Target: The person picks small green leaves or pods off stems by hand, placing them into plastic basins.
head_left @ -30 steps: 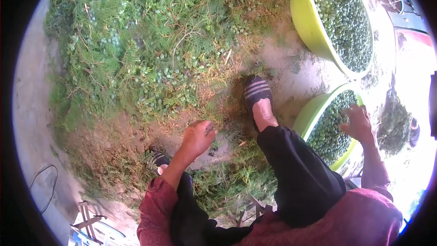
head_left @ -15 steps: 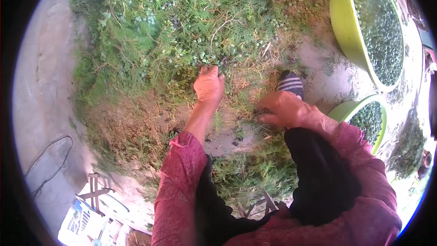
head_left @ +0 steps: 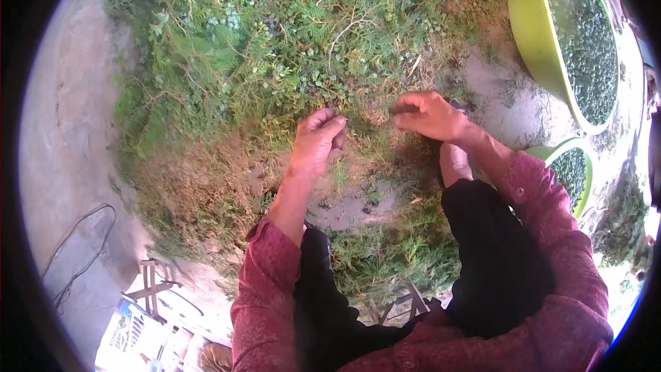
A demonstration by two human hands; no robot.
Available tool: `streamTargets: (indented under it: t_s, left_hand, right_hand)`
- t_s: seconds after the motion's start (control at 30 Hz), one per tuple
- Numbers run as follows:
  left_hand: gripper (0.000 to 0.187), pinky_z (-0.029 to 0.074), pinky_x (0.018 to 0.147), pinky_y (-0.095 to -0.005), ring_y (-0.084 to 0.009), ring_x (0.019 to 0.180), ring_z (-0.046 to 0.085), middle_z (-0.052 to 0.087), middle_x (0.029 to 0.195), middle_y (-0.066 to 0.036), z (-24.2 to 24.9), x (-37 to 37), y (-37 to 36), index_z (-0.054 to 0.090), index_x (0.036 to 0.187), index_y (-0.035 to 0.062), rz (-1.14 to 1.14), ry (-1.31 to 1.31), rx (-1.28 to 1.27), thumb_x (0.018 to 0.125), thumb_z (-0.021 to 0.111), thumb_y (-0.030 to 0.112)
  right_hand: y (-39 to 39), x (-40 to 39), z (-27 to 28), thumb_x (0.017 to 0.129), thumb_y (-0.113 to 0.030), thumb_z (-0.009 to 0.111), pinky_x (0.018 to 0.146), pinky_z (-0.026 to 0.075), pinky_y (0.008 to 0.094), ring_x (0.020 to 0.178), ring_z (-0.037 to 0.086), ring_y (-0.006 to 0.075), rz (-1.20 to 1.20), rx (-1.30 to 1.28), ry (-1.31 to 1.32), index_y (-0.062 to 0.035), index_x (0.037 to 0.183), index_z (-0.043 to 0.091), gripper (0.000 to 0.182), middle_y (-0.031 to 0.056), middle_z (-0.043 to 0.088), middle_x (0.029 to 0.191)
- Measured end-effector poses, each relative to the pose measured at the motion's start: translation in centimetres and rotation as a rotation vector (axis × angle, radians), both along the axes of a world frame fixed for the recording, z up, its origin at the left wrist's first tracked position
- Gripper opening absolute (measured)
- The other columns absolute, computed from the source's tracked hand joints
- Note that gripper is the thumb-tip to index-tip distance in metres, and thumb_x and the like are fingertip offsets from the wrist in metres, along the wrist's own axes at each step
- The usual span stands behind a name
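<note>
My left hand point(head_left: 318, 141) is just over the near edge of a heap of green conifer sprigs point(head_left: 275, 48). Its fingers are curled in and pressed against the thumb; whatever they grip is too small to make out. To its right, apart from it, my right hand point(head_left: 430, 117) hovers above the litter beside my foot. Those fingers are bent toward the thumb in a pinch, and what lies between them cannot be made out. Small bluish-green cones show among the sprigs, and a bare twig point(head_left: 344, 31) lies on the heap.
At the right stand a large yellow-green tub point(head_left: 533, 27) and a smaller green tub point(head_left: 589, 179), both filled with small green cones. Loose sprigs point(head_left: 392, 258) lie between my legs. A cable point(head_left: 76, 224) and a wooden frame point(head_left: 150, 289) are at lower left.
My left hand has drawn back slightly from the heap and turned, its fingers curled. My right hand has moved up, away from my knee and toward the heap. The view has shifted a little.
</note>
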State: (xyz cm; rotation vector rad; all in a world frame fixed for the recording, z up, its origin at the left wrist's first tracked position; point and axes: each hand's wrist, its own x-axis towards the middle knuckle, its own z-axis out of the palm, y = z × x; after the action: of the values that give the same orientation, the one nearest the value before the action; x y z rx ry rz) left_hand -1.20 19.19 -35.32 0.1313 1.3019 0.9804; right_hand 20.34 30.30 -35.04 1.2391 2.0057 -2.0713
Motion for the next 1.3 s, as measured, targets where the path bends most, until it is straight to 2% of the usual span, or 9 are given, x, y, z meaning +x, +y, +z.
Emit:
streamTargets:
  t_s: [0.03, 0.17, 0.27, 0.4, 0.53, 0.73, 1.03, 1.2, 1.3]
  left_hand:
    - [0.008, 0.043, 0.054, -0.0286, -0.0111, 0.053, 0.045, 0.051, 0.066, -0.001, 0.4, 0.1, 0.0, 0.056, 0.089, 0.0047, 0.040, -0.090, 0.023, 0.082, 0.056, 0.008]
    - [0.008, 0.044, 0.057, -0.0334, -0.0137, 0.056, 0.048, 0.054, 0.069, -0.002, 0.9, 0.1, -0.6, 0.056, 0.089, 0.0087, 0.110, -0.275, 0.140, 0.082, 0.057, 0.008]
    - [0.011, 0.046, 0.060, -0.0362, -0.0167, 0.062, 0.053, 0.057, 0.073, -0.003, 1.3, 0.5, -0.9, 0.057, 0.091, 0.0127, 0.156, -0.320, 0.220, 0.081, 0.058, 0.007]
    - [0.016, 0.049, 0.066, -0.0300, -0.0156, 0.070, 0.057, 0.057, 0.079, -0.003, 1.8, 0.3, -1.8, 0.053, 0.094, 0.0061, 0.122, -0.309, 0.243, 0.081, 0.060, 0.013]
    - [0.029, 0.049, 0.068, -0.0283, -0.0152, 0.076, 0.057, 0.057, 0.087, -0.005, 2.6, 0.4, -1.3, 0.050, 0.103, 0.0027, -0.058, -0.224, 0.231, 0.081, 0.062, 0.016]
    - [0.017, 0.045, 0.053, -0.0228, -0.0096, 0.057, 0.054, 0.058, 0.068, -0.003, 1.4, 1.2, -1.8, 0.056, 0.090, -0.0015, -0.008, -0.013, 0.082, 0.080, 0.060, 0.012]
    - [0.015, 0.045, 0.048, -0.0241, -0.0097, 0.053, 0.052, 0.057, 0.065, -0.003, 2.4, 1.5, -1.4, 0.057, 0.085, -0.0012, -0.212, 0.116, 0.025, 0.080, 0.061, 0.013]
    - [0.019, 0.046, 0.051, -0.0290, -0.0088, 0.047, 0.042, 0.047, 0.057, -0.001, 2.6, 1.6, -1.5, 0.053, 0.079, -0.0001, -0.226, -0.130, -0.068, 0.079, 0.063, 0.017]
    - [0.020, 0.045, 0.050, -0.0292, -0.0077, 0.046, 0.039, 0.042, 0.054, 0.002, 3.7, 2.5, -1.0, 0.052, 0.076, 0.0018, -0.208, -0.008, -0.010, 0.080, 0.062, 0.019]
  right_hand:
    - [0.2, -0.2, 0.0, 0.077, -0.033, 0.064, 0.071, 0.048, 0.0300, 0.079, 0.056, 0.0141, -0.075, -0.288, 0.043, -0.0018, 0.108, 0.055, 0.045, 0.0062, 0.059, 0.091]
    - [-0.4, -2.2, 1.2, 0.076, -0.036, 0.067, 0.080, 0.048, 0.0300, 0.097, 0.048, 0.0162, -0.210, -0.755, 0.089, -0.0056, 0.123, 0.041, 0.062, 0.0057, 0.047, 0.113]
    - [-2.2, -3.5, -0.1, 0.074, -0.033, 0.068, 0.073, 0.048, 0.0272, 0.089, 0.050, 0.0142, -0.262, -0.921, 0.268, -0.0062, 0.118, 0.046, 0.055, 0.0037, 0.051, 0.105]
    - [-1.4, -3.6, 2.1, 0.076, -0.019, 0.065, 0.052, 0.035, 0.0208, 0.061, 0.046, 0.0061, -0.255, -0.586, 0.081, -0.0070, 0.108, 0.051, 0.037, -0.0017, 0.055, 0.072]
    - [-1.9, -3.5, 2.1, 0.074, -0.020, 0.066, 0.056, 0.044, 0.0243, 0.065, 0.051, 0.0084, -0.204, -0.377, 0.044, -0.0047, 0.097, 0.054, 0.031, 0.0009, 0.055, 0.073]
    - [-2.4, -3.7, 2.2, 0.075, -0.014, 0.068, 0.063, 0.044, 0.0217, 0.073, 0.051, 0.0048, -0.157, -0.368, 0.199, -0.0041, 0.101, 0.054, 0.030, -0.0022, 0.055, 0.074]
    - [-2.0, -3.7, 3.0, 0.076, -0.010, 0.065, 0.067, 0.045, 0.0252, 0.076, 0.052, 0.0082, 0.154, 0.216, 0.186, -0.0018, 0.101, 0.053, 0.029, 0.0054, 0.057, 0.083]
    - [-2.6, -4.0, 3.9, 0.074, -0.009, 0.059, 0.056, 0.045, 0.0352, 0.067, 0.057, 0.0299, 0.175, 0.630, 0.184, -0.0022, 0.087, 0.050, 0.018, 0.0152, 0.055, 0.071]
    - [-2.9, -3.8, 3.2, 0.075, -0.005, 0.059, 0.052, 0.044, 0.0351, 0.060, 0.056, 0.0311, 0.127, 0.543, 0.035, -0.0020, 0.090, 0.049, 0.018, 0.0164, 0.056, 0.073]
